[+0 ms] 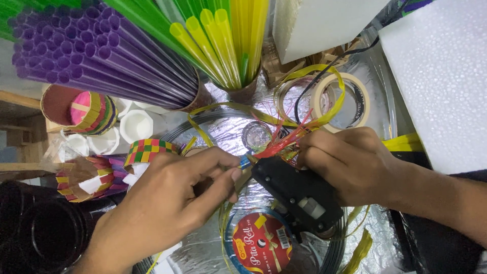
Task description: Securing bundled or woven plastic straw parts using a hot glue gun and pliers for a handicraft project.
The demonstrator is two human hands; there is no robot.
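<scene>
The black glue gun (297, 195) lies between your two hands, its blue tip near your left hand (172, 203). This hand has thumb and fingers pinched together on something small (I cannot tell what). Your right hand (350, 162) is closed on a bundle of red and yellow strips (284, 139), just above the gun. A ribbon roll (261, 243) lies below.
</scene>
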